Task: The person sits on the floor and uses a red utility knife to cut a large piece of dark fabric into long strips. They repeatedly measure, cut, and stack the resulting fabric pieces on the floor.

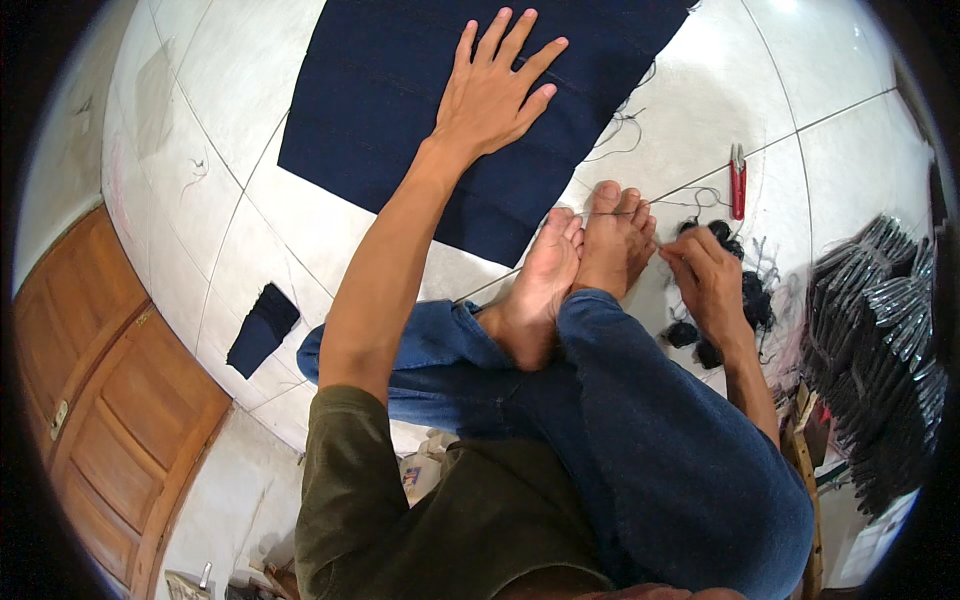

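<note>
My left hand (490,105) lies flat with spread fingers on a large piece of dark navy cloth (365,120) spread over the tiled floor. Loose threads hang from the cloth's right edge. Beside my bare feet (607,245), my right hand (712,280) is closed, with thumb and fingertips pinched on a thin dark thread (600,213). That thread runs leftward across my toes toward the cloth. Black clumps of thread (758,302) lie around and partly behind my right hand. Just beyond it rest red-handled thread snips (738,185), with a loop of thread nearby.
A small folded dark cloth (263,330) sits on the floor to the left. Farther left stands a brown wooden door (125,430). At the right is a big heap of dark bundled strands (870,360) with shiny parts, near a wooden frame (803,480).
</note>
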{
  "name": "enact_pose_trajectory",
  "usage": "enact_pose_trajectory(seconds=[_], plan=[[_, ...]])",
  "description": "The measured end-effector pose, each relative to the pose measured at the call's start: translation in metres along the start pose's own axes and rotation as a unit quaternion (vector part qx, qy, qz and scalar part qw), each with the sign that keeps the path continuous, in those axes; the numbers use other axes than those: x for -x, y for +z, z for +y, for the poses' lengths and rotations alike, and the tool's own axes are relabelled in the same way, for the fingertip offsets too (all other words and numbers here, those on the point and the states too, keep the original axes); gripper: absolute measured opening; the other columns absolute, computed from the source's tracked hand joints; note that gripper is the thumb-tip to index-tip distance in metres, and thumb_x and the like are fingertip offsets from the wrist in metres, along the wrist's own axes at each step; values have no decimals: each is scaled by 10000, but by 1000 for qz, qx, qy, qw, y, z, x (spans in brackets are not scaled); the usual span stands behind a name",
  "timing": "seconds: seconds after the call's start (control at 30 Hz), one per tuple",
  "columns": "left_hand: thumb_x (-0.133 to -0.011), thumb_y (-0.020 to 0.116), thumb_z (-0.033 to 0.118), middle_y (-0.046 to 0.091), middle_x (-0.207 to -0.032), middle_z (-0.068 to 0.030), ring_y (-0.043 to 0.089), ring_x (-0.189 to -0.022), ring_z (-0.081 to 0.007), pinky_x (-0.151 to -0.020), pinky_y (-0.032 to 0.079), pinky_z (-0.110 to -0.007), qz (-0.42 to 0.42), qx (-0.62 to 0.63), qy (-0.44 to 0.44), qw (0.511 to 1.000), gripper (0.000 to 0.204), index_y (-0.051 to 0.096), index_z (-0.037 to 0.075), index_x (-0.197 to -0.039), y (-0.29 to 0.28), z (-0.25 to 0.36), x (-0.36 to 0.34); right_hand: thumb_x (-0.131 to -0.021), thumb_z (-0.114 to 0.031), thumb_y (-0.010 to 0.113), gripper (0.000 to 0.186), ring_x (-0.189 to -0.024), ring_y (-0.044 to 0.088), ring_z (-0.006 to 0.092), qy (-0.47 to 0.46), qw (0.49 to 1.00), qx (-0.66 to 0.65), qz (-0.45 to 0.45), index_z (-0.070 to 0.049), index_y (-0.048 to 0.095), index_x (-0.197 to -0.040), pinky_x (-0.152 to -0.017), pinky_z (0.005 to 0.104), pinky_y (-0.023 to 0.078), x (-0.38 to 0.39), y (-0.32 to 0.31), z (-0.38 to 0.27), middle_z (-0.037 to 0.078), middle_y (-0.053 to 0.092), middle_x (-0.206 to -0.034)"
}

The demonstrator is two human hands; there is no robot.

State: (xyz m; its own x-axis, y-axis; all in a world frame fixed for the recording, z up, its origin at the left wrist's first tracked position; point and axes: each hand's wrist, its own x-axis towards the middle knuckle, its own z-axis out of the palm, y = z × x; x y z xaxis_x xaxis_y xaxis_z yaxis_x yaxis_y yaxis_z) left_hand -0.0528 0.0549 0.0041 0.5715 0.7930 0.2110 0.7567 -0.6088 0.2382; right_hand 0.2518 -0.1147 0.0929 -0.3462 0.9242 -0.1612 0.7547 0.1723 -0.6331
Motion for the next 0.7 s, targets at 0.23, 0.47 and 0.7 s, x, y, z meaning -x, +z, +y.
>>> enact_pose_trajectory(seconds=[0.23,0.47,0.7], plan=[[-846,696,59,613,-1363,-87,517,-1329,-315,-1107,392,-486,72,119,12,990,371,721,142,-1207,11,39,4,-873,-116,773,129,-721,678,292,145,986,-17,85,-49,702,-958,-615,383,512,-21,-5,-3,109,672,-835],[-781,658,-72,619,-1340,-93,533,-1315,-317,-1077,432,-466,117,171,-38,978,442,734,123,-1170,28,59,-7,-907,-158,692,147,-799,691,273,-71,987,113,88,-101,664,-1039,-641,387,544,-98,25,31,66,643,-1061],[-785,663,-71,611,-1355,-99,527,-1331,-328,-1096,425,-476,109,156,-38,981,439,729,119,-1175,21,51,4,-939,-88,618,140,-919,674,319,-12,975,166,146,-109,615,-1078,-722,423,554,-54,-5,38,102,626,-1080]])
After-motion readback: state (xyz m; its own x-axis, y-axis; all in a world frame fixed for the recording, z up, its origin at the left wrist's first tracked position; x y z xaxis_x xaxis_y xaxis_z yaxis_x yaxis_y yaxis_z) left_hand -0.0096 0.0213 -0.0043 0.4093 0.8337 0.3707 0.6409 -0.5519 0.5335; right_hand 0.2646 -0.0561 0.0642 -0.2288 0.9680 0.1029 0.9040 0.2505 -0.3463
